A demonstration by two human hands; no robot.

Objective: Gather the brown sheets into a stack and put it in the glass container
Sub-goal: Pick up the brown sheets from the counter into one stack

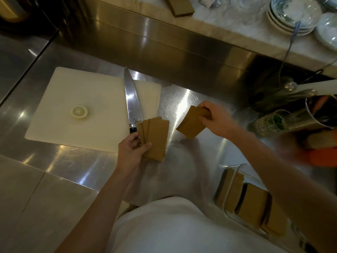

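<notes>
Brown sheets are sitting in both hands above the steel counter. The left hand is pinching a fanned bunch of sheets at the near right corner of the white cutting board, just beside the knife. The right hand is gripping a second, squarer bunch, held tilted to the right, apart from the first. Near and to the right, the glass container is standing with more brown sheets inside. A lemon slice is lying on the board.
</notes>
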